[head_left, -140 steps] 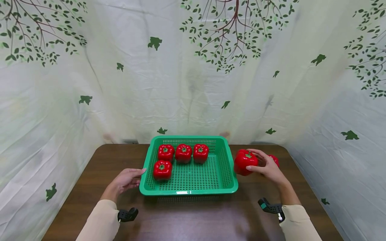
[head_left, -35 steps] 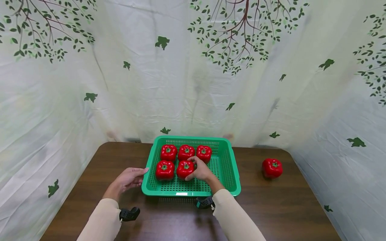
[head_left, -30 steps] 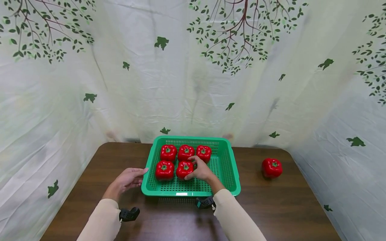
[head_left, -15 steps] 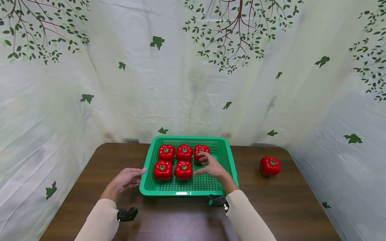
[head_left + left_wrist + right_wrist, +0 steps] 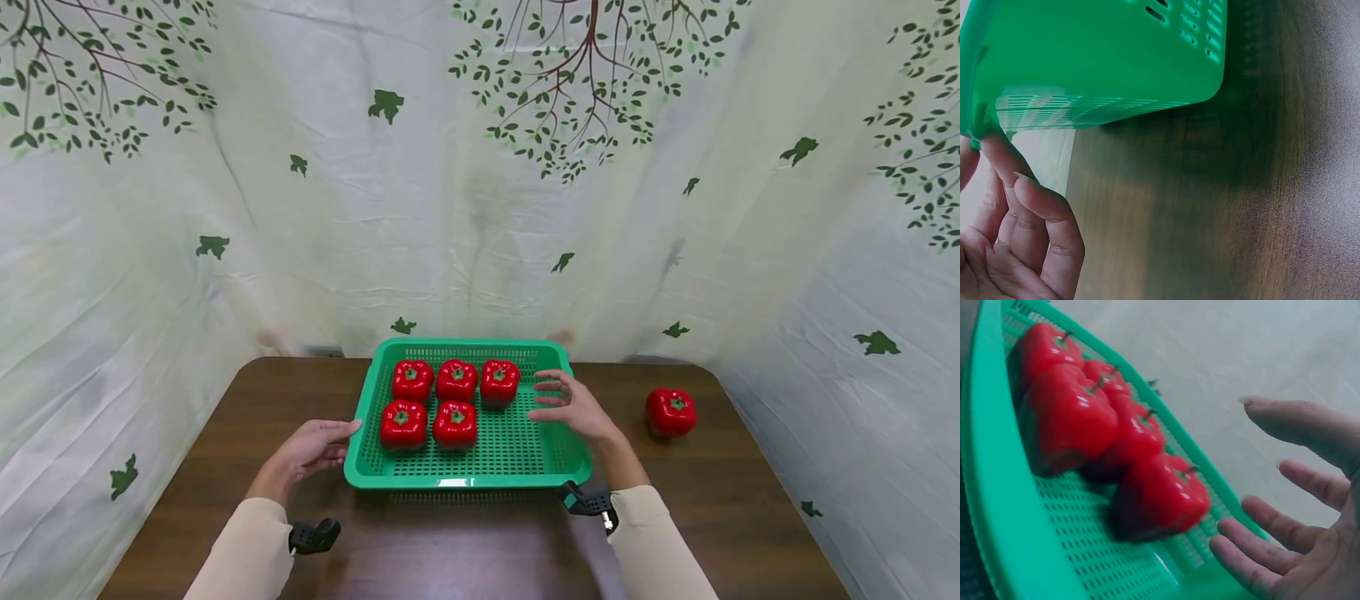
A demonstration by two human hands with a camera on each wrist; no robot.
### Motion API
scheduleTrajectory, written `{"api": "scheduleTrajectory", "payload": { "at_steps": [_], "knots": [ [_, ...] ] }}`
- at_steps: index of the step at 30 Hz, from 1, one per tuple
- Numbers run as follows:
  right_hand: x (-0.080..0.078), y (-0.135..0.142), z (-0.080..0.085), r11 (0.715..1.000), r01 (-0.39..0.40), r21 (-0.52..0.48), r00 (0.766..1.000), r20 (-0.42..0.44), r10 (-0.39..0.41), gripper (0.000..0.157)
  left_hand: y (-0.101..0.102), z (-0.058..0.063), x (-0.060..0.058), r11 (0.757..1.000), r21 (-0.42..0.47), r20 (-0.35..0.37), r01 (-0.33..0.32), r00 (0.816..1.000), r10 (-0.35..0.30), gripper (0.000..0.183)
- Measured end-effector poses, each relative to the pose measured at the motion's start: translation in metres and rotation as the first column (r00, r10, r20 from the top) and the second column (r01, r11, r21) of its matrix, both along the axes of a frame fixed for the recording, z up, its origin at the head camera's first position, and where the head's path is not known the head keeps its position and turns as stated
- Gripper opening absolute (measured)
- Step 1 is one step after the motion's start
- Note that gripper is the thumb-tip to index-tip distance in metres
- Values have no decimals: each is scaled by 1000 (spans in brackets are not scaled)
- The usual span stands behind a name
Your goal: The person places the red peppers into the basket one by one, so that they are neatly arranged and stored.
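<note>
A green plastic basket (image 5: 465,482) with a slotted bottom stands on the table, with red bell peppers inside. Three form the back row, such as the right one (image 5: 499,383); two more sit in front, one at the left (image 5: 402,425) and one beside it (image 5: 454,425). At the basket's left rim, my left hand (image 5: 311,450) pinches the edge between thumb and forefinger; the left wrist view shows the other fingers (image 5: 1054,231) bent below it. My right hand (image 5: 573,408) hovers over the basket's right side, fingers apart, holding nothing. Another bell pepper (image 5: 671,413) rests outside, to the right.
The brown wooden table (image 5: 465,550) extends to both sides and in front of the basket. A pale cloth (image 5: 480,208) printed with leaves and branches hangs behind and at the sides.
My right hand has brought a bell pepper from the right into the basket's front row, let go of it and drawn back rightward. The left hand has stayed at the rim.
</note>
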State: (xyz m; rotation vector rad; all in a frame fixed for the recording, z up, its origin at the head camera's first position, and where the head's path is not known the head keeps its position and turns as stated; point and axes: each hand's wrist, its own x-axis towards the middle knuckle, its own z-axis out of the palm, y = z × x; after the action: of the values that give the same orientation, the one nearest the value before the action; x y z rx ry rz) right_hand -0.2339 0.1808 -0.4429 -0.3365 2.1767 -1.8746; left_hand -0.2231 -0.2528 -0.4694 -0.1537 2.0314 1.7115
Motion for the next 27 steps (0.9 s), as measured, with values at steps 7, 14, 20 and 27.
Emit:
{"api": "scheduleTrajectory", "payload": {
  "at_steps": [7,14,20,27],
  "knots": [
    [6,33,6,999,36,-3,998,-45,-36,63,-1,1,-1,1000,1,2,1,1000,-1,47],
    [13,68,1,991,135,6,985,-112,-133,55,0,0,-1,1000,4,5,-1,1000,1,49],
    [18,95,-10,950,292,-113,950,-81,-302,46,0,0,-1,1000,-1,5,-6,1000,6,49],
    [23,122,-18,894,396,-208,901,-97,-422,47,-2,1,-2,1000,24,12,17,1000,-17,47]
  ]
}}
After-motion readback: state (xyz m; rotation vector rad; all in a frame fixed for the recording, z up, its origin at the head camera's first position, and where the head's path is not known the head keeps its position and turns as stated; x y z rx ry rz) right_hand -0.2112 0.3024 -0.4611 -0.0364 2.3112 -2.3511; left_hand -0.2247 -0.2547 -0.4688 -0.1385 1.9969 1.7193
